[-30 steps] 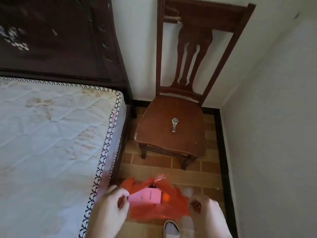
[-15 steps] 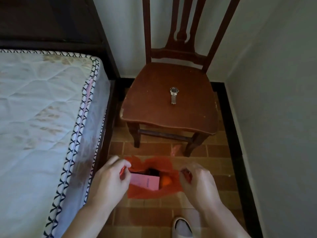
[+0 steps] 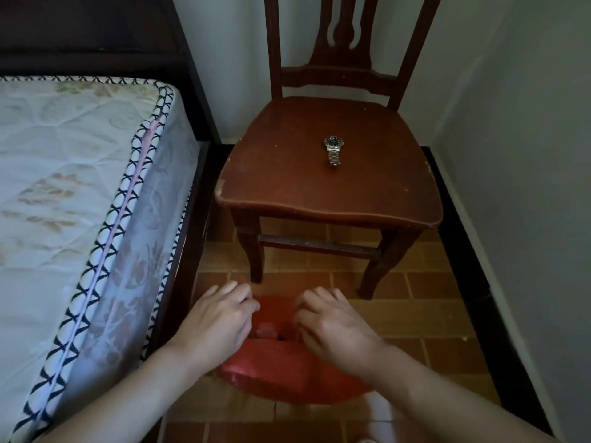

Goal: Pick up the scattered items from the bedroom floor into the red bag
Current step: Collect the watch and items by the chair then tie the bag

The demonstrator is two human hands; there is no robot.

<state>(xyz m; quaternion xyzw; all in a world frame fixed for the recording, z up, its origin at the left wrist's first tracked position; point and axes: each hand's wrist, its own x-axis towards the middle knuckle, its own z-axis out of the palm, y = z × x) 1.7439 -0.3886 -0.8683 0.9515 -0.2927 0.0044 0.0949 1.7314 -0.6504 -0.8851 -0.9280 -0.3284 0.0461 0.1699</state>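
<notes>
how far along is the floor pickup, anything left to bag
Mostly done, it seems: the tiled floor shows no loose items, and a pinkish item sits inside the red plastic bag. In hand: the left hand and right hand hold the bag's mouth, each grip at its rim. Possibly left: the silver metal wristwatch on the brown wooden chair, not on the floor.

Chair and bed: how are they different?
The chair has a bare, hard brown wooden seat; the bed has a soft, pale quilted mattress with a flower pattern. The chair holds a watch; nothing shows on the bed. The chair stands on thin legs; the bed shows none. Both have dark wood at the wall.
</notes>
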